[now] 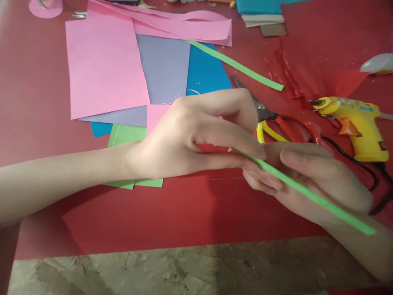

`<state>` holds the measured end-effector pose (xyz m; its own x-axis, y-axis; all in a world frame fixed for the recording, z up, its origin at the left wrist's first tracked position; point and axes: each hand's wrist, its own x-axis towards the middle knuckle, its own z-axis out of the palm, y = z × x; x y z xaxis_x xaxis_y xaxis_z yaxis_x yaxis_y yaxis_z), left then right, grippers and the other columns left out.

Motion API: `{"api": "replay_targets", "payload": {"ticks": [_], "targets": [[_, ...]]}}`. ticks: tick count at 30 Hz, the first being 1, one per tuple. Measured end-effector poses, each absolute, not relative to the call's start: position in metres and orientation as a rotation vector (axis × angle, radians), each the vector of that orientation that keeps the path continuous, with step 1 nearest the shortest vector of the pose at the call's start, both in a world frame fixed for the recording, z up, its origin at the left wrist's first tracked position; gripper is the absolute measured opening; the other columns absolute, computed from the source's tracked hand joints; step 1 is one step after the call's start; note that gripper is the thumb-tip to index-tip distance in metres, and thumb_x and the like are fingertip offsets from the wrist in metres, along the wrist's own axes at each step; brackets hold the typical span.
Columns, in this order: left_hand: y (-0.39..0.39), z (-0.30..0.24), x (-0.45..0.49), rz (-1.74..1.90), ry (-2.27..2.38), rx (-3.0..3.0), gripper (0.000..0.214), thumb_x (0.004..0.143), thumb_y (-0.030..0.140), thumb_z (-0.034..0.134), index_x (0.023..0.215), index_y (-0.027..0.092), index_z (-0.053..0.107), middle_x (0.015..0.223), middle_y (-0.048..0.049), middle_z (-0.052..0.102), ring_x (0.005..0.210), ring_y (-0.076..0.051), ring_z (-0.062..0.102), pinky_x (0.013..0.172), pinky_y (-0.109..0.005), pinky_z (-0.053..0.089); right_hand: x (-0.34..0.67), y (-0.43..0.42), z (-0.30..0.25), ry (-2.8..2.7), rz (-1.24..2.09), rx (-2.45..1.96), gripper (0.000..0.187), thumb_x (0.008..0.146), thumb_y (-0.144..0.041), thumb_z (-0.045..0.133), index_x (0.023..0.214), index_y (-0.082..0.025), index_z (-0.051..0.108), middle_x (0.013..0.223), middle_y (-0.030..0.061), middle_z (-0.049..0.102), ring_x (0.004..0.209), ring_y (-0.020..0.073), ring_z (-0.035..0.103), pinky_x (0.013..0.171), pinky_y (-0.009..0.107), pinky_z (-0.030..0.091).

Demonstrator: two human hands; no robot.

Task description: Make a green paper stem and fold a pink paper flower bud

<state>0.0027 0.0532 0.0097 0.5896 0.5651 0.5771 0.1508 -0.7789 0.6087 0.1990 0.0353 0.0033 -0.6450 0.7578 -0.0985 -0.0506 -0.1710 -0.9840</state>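
Observation:
My left hand [199,135] reaches in from the left, its thumb and index finger closed on one end of a narrow green paper strip [313,196]. The strip slants down to the right, across the palm and wrist of my right hand [319,176]. That hand is turned partly palm up with its fingers curled, and its fingertips meet those of my left hand. A thin wire [226,178] sticks out leftward from the right fingertips; the rest of it is hidden by the fingers.
Pink sheets [107,65], a grey-violet sheet [166,69], a blue sheet [205,67] and green paper [125,137] overlap on the red table [123,221]. Another green strip [239,67] lies behind. Pliers [264,112] and a yellow glue gun [359,127] with a black cord lie at right.

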Motion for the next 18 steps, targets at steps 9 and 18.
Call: {"api": "replay_targets", "payload": {"ticks": [9, 18], "targets": [[0.049, 0.002, 0.004, 1.221, 0.859, 2.140, 0.004, 0.075, 0.017, 0.070, 0.079, 0.019, 0.071, 0.077, -0.0012, 0.066, 0.067, -0.009, 0.058, 0.060, -0.021, 0.047, 0.205, 0.030, -0.002, -1.643, 0.962, -0.819, 0.020, 0.079, -0.005, 0.057, 0.091, -0.019, 0.066, 0.074, 0.0001, 0.058, 0.058, 0.0074, 0.055, 0.047, 0.025, 0.044], [0.043, 0.011, 0.005, 0.900, 0.748, 2.137, 0.013, 0.085, 0.023, 0.060, 0.079, 0.015, 0.069, 0.063, 0.0009, 0.069, 0.053, -0.004, 0.059, 0.052, -0.012, 0.044, 0.202, 0.021, 0.005, -1.894, 0.868, -0.974, 0.018, 0.082, -0.010, 0.058, 0.090, -0.025, 0.064, 0.079, -0.0073, 0.064, 0.060, 0.0024, 0.057, 0.052, 0.018, 0.047]]}}
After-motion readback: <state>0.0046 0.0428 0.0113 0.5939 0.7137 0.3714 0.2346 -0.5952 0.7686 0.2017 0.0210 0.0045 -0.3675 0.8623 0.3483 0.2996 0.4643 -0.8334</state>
